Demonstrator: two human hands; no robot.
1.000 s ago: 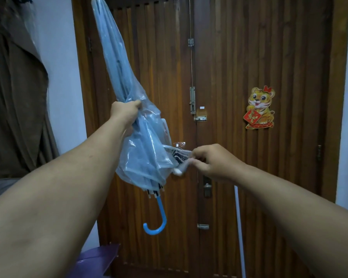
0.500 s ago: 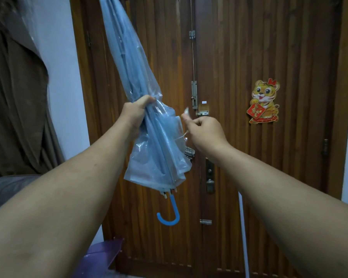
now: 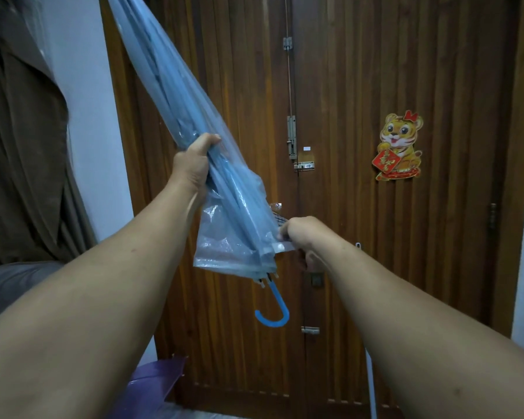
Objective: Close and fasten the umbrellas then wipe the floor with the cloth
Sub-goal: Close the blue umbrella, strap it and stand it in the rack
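A: What's carrying things here?

B: Just the floor (image 3: 200,414), a pale strip at the bottom edge, below the wooden door (image 3: 375,207).

A: Anything lying on it?

B: A purple object (image 3: 155,379) low on my left, beside the door's foot. Can't tell what it is, or whether it rests flat. A thin white rod (image 3: 372,385) runs down toward the floor on my right; its base is cut off.

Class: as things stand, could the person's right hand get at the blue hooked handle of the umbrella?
Probably yes. The right hand pinches the strap just above the blue hooked handle, which hangs free with nothing between them. It would have to let go first; the left hand grips the canopy.
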